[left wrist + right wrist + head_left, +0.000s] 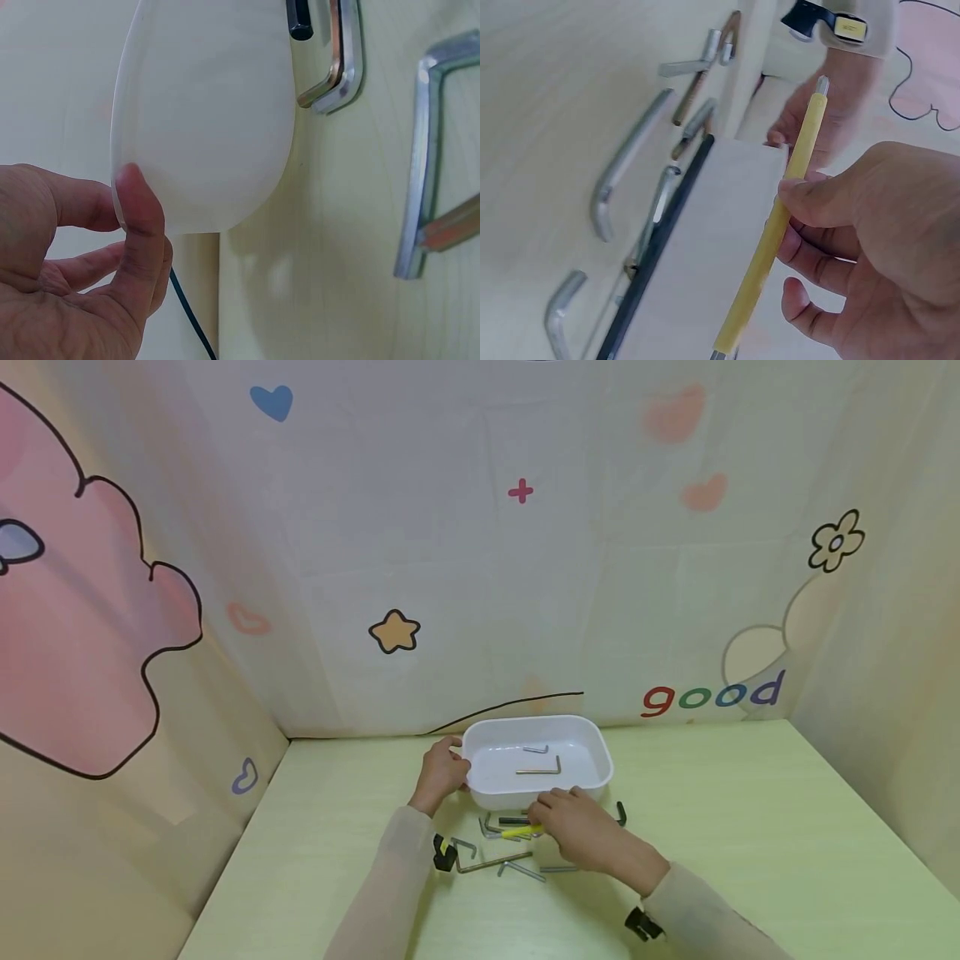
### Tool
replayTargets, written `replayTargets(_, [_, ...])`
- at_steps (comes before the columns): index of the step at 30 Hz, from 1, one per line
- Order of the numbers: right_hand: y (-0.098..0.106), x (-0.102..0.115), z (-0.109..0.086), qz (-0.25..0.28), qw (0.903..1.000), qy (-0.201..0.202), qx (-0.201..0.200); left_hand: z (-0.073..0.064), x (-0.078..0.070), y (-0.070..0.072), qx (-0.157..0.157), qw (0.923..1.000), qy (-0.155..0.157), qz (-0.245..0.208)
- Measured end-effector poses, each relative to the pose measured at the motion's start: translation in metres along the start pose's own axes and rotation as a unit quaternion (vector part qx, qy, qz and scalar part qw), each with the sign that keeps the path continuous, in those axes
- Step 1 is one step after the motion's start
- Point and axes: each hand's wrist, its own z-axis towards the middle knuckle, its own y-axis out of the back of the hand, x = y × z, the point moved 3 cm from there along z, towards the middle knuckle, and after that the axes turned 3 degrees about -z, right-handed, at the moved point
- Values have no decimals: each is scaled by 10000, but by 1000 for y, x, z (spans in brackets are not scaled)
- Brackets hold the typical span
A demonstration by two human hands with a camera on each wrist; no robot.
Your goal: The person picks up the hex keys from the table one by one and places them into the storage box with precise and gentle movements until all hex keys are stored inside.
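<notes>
We find the white rounded-rectangular plastic tray [498,799] on the pale green desk [750,827], its left rim pinched by the left hand [442,770]; that grip is closed down to the thickness of the wall, thumb outside. In front of the tray's near wall, above the desk, the right hand [577,831] holds a slim yellow-sleeved metal tool [759,262], thumb and fingertips closed on the sleeve near mid-length; the rest of that grip is loosely curled. We cannot tell whether the tool's far end is bent. Inside the tray lie a small silver L-shaped hex key [536,750] and a longer bronze-toned L-shaped hex key [538,772]. Just before the tray we record a long black L-shaped hex key [513,821], and nearer the person a long bronze L-shaped hex key [495,862] beside a silver L-shaped hex key [525,870]. We judge the tool light, stiff and hard to damage; the sleeve should afford better purchase than the smooth metal ends, so mid-sleeve is the sound hold. The tray appears light and slightly flexible, apt to slide, and best steadied at its rim.
</notes>
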Motion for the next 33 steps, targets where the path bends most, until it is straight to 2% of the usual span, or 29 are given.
replayTargets(9, [16,-6,4,57,9997,-210,109,0,0,1,37,9999,-87,-63])
replayTargets(25, [41,-20,23,-21,9989,-403,-253,-1,1,1,9,9999,-51,-104])
replayTargets(33, [47,-32,31,-76,9980,-500,-378,0,1,0,35,9999,-5,-118])
